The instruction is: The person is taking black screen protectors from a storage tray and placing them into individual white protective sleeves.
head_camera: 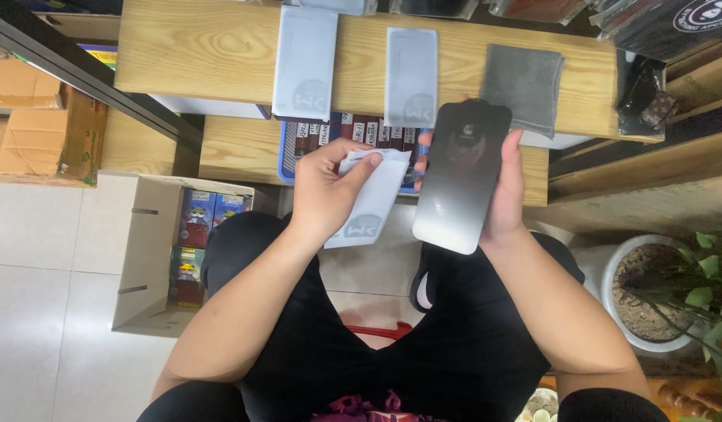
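Two items held mid-frame: dark glossy rectangular glass panel (461,178) grasped by right hand (508,191); white paper sleeve (370,199) pinched by left hand (323,191); grey cloth (523,86) lying upper right.

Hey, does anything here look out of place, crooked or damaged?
Nothing looks damaged or spilled. The left hand holds a white sleeve, the right hand a dark glass panel. Two more pale sleeves lie fairly straight on the wooden bench; only the grey cloth is slightly rumpled.
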